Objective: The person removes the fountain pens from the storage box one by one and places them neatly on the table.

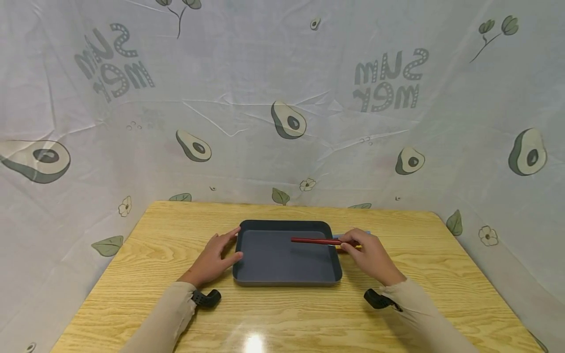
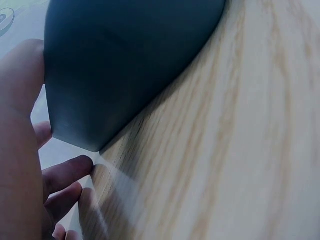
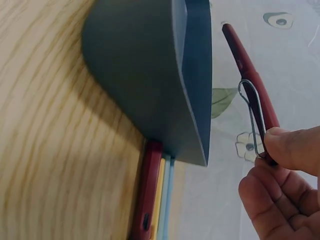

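Note:
A dark grey rectangular tray (image 1: 287, 283) sits on the wooden table. My left hand (image 1: 211, 261) rests at its left side, fingers spread, with the thumb at the rim and a fingertip near the far left corner. Between thumb and fingers, my right hand (image 1: 372, 255) pinches a dark red pen (image 3: 254, 82) with a wire clip. The pen is held level above the right part of the tray, pointing left. Under that hand, beside the tray's right wall, lie another red pen (image 3: 150, 192), a yellow pen (image 3: 158, 200) and bluish pens (image 3: 169, 195), partly hidden in the head view.
The light wooden table (image 1: 282, 318) carries the tray near its middle. Behind it and at both sides hangs a pale cloth (image 1: 247, 68) printed with avocados, leaves and lettering. Black bands (image 1: 206, 298) are on both wrists.

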Tool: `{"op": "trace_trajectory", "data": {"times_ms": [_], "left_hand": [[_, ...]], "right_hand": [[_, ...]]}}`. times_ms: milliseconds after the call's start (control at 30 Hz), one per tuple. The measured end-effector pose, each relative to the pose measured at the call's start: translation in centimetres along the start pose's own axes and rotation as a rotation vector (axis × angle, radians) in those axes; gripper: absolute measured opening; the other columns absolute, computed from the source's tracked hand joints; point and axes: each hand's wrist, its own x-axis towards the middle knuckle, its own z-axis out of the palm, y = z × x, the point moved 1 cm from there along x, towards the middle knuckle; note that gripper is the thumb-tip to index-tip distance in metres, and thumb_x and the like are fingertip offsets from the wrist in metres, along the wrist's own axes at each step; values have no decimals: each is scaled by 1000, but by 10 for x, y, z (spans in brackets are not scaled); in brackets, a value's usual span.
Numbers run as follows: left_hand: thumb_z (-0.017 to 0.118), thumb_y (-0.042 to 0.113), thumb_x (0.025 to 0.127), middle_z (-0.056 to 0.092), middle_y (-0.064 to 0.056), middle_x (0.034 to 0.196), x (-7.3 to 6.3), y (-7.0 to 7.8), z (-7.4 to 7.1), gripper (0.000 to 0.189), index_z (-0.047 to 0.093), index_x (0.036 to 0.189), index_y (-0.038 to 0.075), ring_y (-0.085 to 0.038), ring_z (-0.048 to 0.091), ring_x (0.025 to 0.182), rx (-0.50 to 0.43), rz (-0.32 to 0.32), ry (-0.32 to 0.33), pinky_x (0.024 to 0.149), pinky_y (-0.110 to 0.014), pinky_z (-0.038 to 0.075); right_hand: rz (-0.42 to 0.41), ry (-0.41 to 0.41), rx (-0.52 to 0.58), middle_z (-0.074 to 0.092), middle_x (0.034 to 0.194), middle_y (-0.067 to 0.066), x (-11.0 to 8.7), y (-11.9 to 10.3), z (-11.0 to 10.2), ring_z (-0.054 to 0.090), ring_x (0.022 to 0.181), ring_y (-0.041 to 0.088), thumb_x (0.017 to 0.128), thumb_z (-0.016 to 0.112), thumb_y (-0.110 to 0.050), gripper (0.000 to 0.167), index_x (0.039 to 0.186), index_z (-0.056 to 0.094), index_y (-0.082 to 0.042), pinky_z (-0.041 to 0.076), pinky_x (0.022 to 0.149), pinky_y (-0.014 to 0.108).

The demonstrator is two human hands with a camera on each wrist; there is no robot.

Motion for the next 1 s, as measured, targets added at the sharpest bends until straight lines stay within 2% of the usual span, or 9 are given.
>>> {"op": "trace_trajectory", "data": {"times_ms": [133, 333, 533, 633, 733, 800, 1000], "left_hand": [[66, 47, 101, 47, -10, 158, 0, -1, 1, 77, 31, 165, 22, -32, 43, 147, 1, 2, 1, 128, -58, 7], [65, 46, 101, 47, -11, 158, 1, -1, 1, 77, 32, 165, 20, -34, 44, 146, 11, 14, 7, 128, -60, 9], [65, 44, 102, 48, -12, 157, 1, 1, 0, 75, 32, 164, 18, -35, 45, 145, 6, 24, 14, 127, -61, 9], [65, 44, 102, 48, -12, 157, 1, 1, 0, 75, 33, 164, 17, -35, 46, 145, 6, 27, 12, 127, -61, 8], [65, 43, 102, 48, -12, 157, 1, 1, 0, 75, 33, 164, 17, -35, 46, 145, 8, 29, 10, 128, -61, 8], [65, 43, 102, 48, -12, 157, 0, 2, -1, 75, 33, 164, 17, -35, 45, 145, 10, 28, 8, 128, -61, 8], [65, 44, 102, 48, -12, 157, 1, 2, -1, 76, 32, 164, 17, -35, 45, 145, 10, 25, 5, 128, -60, 8]], "right_hand": [[-25, 48, -64, 71, 99, -2, -5, 4, -4, 67, 84, 12, 92, 76, 1, 19, 105, 77, -13, 59, 65, 25], [-35, 60, -50, 69, 96, -4, -12, 7, -11, 69, 83, 12, 92, 75, 3, 17, 99, 74, -13, 63, 68, 26], [-35, 89, -61, 70, 97, -6, -20, 12, -17, 69, 84, 9, 93, 74, 2, 20, 102, 75, -16, 63, 70, 27], [-39, 103, -66, 69, 96, -7, -24, 14, -20, 64, 79, 6, 93, 74, 1, 21, 103, 75, -18, 57, 65, 24], [-48, 120, -75, 67, 93, -8, -27, 17, -24, 54, 72, 5, 93, 74, 2, 22, 102, 75, -18, 46, 57, 23], [-55, 137, -86, 67, 93, -8, -28, 20, -26, 49, 70, 6, 93, 74, 3, 23, 102, 74, -17, 40, 56, 23], [-66, 159, -95, 69, 96, -5, -33, 25, -33, 53, 72, 4, 91, 74, 6, 23, 103, 74, -14, 40, 58, 21]]}}
